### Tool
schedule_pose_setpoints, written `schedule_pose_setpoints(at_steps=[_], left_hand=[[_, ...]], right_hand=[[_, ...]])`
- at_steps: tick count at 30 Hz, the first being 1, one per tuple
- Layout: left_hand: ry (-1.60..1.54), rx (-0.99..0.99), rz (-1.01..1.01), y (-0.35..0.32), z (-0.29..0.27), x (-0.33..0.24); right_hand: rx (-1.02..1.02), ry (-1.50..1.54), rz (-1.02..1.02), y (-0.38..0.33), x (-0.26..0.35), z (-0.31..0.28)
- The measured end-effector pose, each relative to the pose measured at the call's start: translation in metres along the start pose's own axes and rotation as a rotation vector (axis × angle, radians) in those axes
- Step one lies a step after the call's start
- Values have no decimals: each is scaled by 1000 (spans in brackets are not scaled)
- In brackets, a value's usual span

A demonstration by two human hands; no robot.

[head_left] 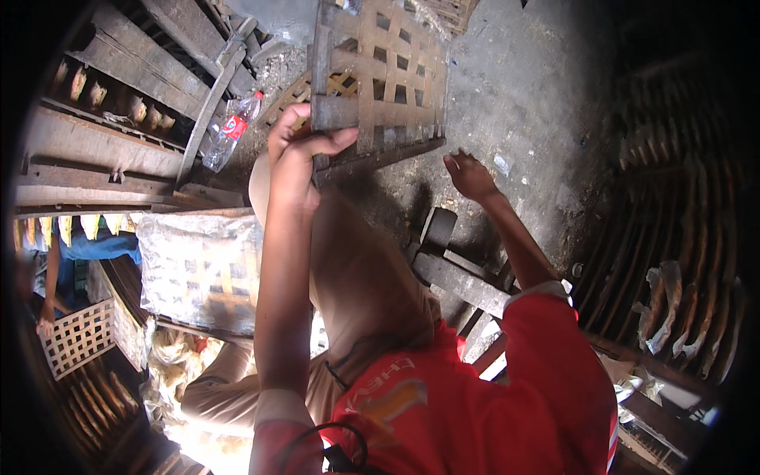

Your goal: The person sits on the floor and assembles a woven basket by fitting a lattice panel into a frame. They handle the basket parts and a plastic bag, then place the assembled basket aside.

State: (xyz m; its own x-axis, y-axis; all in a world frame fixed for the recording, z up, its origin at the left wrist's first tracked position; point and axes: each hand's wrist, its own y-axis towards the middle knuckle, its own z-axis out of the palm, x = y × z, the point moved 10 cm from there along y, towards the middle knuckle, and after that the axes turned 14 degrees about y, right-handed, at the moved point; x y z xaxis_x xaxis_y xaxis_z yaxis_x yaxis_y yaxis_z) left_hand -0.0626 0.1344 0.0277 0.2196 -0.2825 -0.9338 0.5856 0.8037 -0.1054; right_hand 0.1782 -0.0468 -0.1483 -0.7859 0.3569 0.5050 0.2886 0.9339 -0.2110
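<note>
Since the woven lattice tray (pixel 389 73) is held tipped up at the top middle of the view, its weight is probably being steadied from the near corner, where it's gripped by the left hand (pixel 297 154). The wooden rim is pinched there, thumb laid across the near face and fingers hooked round the edge behind, likely because solid wood makes a firmer hold than thin slats. Whether any of the load is taken by the concrete floor (pixel 546 95) can't really be told from this angle. The right hand (pixel 473 178) is held well clear of the tray's lower corner, fingers slightly bent and a bit apart, nothing seen in it, so the tray seems to be managed one-handed. The left forearm is held over a bent leg in beige trousers (pixel 356 261), maybe just because space is tight. Off to the left, a plastic bottle (pixel 229 136) with a red cap is wedged in by some weathered boards (pixel 150 67), and a lattice crate (pixel 202 265) is covered in clear plastic, perhaps to keep dirt off. Further left, another lattice panel (pixel 79 336) is held by a co-worker's hand (pixel 46 323) at its upper edge.
</note>
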Motion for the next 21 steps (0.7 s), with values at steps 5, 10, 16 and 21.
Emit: schedule_pose_setpoints(at_steps=[5, 10, 16, 21], left_hand=[[-56, -9, -28, -4, 0, -3], [-16, 103, -37, 0, 24, 12], [120, 74, -28, -5, 9, 2], [210, 169, -52, -4, 15, 9]], right_hand=[[-221, 347, -556, -40, 140, -40], [-224, 818, 88, -5, -64, 34], [-639, 523, 222, 17, -29, -87], [-803, 549, 10, 60, -6, -162]])
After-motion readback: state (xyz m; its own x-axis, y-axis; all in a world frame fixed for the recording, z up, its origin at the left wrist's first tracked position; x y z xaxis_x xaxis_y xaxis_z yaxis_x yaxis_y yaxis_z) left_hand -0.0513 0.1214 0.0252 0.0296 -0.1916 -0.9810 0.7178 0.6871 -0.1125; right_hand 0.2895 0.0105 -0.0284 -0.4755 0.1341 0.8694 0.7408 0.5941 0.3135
